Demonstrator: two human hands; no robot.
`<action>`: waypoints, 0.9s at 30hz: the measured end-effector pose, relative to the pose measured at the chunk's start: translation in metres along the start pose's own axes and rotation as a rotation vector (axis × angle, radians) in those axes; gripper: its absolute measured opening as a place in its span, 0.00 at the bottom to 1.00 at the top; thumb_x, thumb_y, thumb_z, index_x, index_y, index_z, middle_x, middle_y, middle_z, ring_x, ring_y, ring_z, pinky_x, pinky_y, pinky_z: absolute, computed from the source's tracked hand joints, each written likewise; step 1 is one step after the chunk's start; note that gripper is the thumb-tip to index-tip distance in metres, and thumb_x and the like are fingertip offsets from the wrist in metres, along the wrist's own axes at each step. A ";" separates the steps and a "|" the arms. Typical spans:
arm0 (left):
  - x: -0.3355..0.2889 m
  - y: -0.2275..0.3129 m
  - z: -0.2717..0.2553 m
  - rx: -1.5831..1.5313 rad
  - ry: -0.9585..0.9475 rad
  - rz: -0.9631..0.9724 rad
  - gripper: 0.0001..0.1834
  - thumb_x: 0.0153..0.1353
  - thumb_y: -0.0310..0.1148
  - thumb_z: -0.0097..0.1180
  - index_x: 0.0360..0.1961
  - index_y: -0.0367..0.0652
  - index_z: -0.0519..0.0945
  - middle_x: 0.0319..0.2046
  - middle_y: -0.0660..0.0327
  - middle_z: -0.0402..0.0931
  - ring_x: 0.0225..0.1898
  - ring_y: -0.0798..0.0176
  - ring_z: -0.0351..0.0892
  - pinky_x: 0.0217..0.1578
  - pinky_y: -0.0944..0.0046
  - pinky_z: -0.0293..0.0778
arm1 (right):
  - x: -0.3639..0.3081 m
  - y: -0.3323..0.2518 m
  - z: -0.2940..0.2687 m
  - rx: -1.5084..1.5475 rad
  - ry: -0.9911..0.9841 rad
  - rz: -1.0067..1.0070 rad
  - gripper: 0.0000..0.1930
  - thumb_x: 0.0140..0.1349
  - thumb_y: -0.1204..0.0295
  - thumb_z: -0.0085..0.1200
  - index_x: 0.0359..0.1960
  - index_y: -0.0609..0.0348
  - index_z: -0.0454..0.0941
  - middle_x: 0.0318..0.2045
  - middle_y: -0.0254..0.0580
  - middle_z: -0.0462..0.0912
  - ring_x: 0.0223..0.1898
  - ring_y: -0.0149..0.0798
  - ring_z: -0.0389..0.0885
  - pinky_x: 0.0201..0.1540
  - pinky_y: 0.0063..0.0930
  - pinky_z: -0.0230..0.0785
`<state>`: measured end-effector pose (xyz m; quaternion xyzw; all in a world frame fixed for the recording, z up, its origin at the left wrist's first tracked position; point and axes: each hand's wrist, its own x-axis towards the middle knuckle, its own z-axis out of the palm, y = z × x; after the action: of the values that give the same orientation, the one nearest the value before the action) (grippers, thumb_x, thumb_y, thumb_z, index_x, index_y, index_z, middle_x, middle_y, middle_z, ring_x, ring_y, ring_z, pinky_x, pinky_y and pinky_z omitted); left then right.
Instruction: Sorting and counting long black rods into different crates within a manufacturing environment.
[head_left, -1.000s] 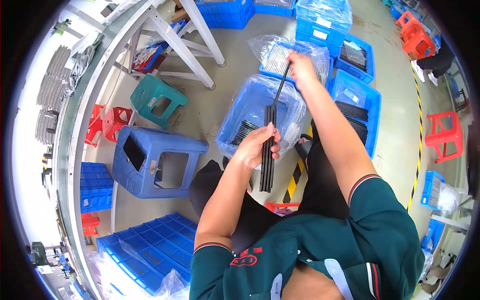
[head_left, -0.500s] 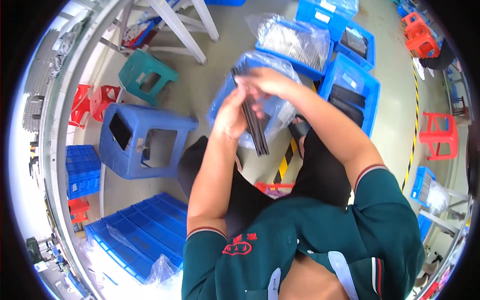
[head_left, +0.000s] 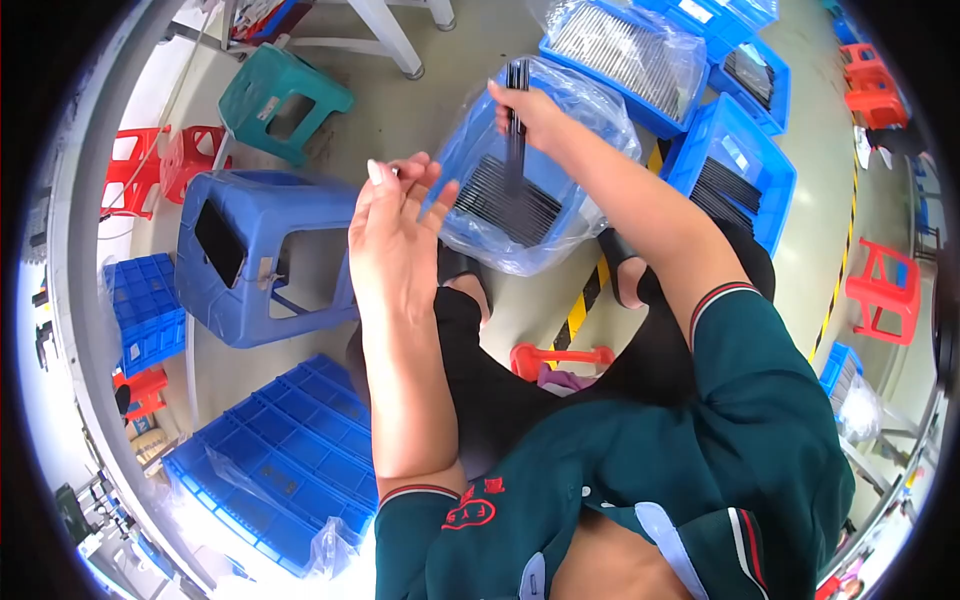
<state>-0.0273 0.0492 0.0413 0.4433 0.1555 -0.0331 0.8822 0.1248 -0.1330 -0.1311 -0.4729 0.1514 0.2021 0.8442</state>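
While the right hand (head_left: 530,115) clasped a bundle of black rods (head_left: 515,146) over the plastic-lined blue bin (head_left: 476,138), the left hand (head_left: 400,220) hung spread and unclenched nearby. Turning the bundle parallel to the rods inside (head_left: 484,200) seemed the tidiest handling.

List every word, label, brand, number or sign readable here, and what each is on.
Red embroidery on the dark green shirt: oval emblem with lettering, characters above; wording withheld.
White label on the upper-right blue crate: too small to read.
Pale label on the green plastic stool: too small to read.
I can make out no other text.
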 end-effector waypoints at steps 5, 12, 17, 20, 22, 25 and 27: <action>-0.007 0.010 -0.012 -0.028 -0.016 -0.039 0.20 0.65 0.49 0.45 0.35 0.39 0.71 0.43 0.51 0.71 0.45 0.57 0.70 0.44 0.55 0.68 | 0.046 0.102 -0.033 -0.947 0.293 -0.054 0.28 0.47 0.45 0.60 0.29 0.64 0.78 0.23 0.50 0.80 0.30 0.46 0.80 0.34 0.38 0.69; -0.011 0.023 -0.025 -0.106 -0.084 -0.079 0.22 0.65 0.52 0.41 0.32 0.42 0.71 0.45 0.52 0.67 0.44 0.56 0.67 0.41 0.56 0.66 | 0.043 0.199 -0.036 -1.239 0.336 0.132 0.26 0.50 0.52 0.59 0.44 0.59 0.74 0.40 0.55 0.80 0.44 0.53 0.77 0.45 0.43 0.69; -0.007 0.021 -0.019 -0.151 -0.079 -0.077 0.24 0.64 0.53 0.40 0.31 0.40 0.72 0.41 0.50 0.67 0.38 0.55 0.67 0.37 0.56 0.67 | 0.048 0.229 -0.041 -1.428 0.402 0.124 0.10 0.57 0.72 0.44 0.40 0.61 0.70 0.38 0.54 0.78 0.40 0.55 0.78 0.42 0.46 0.71; -0.008 0.022 -0.023 -0.154 -0.084 -0.093 0.24 0.64 0.54 0.39 0.31 0.42 0.71 0.41 0.50 0.66 0.38 0.56 0.67 0.36 0.56 0.67 | 0.042 0.244 -0.041 -1.605 0.372 0.055 0.10 0.58 0.73 0.41 0.39 0.60 0.71 0.36 0.54 0.79 0.37 0.53 0.80 0.39 0.45 0.72; -0.007 0.025 -0.023 -0.150 -0.079 -0.106 0.24 0.64 0.55 0.40 0.30 0.43 0.71 0.40 0.51 0.67 0.37 0.56 0.67 0.35 0.57 0.66 | 0.038 0.249 -0.040 -1.634 0.393 0.033 0.09 0.57 0.73 0.43 0.39 0.59 0.71 0.36 0.50 0.78 0.38 0.50 0.79 0.39 0.43 0.71; -0.007 0.029 -0.024 -0.090 -0.147 -0.151 0.19 0.66 0.52 0.40 0.31 0.46 0.69 0.40 0.58 0.62 0.37 0.60 0.59 0.37 0.61 0.61 | 0.029 0.247 -0.045 -1.703 0.432 -0.006 0.10 0.56 0.70 0.47 0.39 0.60 0.71 0.40 0.45 0.74 0.45 0.47 0.72 0.43 0.40 0.70; -0.010 0.030 -0.023 -0.116 -0.111 -0.131 0.21 0.65 0.53 0.40 0.31 0.45 0.70 0.40 0.55 0.65 0.36 0.59 0.63 0.35 0.60 0.64 | 0.022 0.245 -0.045 -1.677 0.414 -0.022 0.12 0.54 0.71 0.50 0.40 0.60 0.71 0.40 0.45 0.73 0.45 0.47 0.72 0.44 0.41 0.70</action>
<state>-0.0365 0.0849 0.0541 0.3778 0.1368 -0.1064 0.9095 0.0230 -0.0515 -0.3441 -0.9685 0.0983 0.1487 0.1740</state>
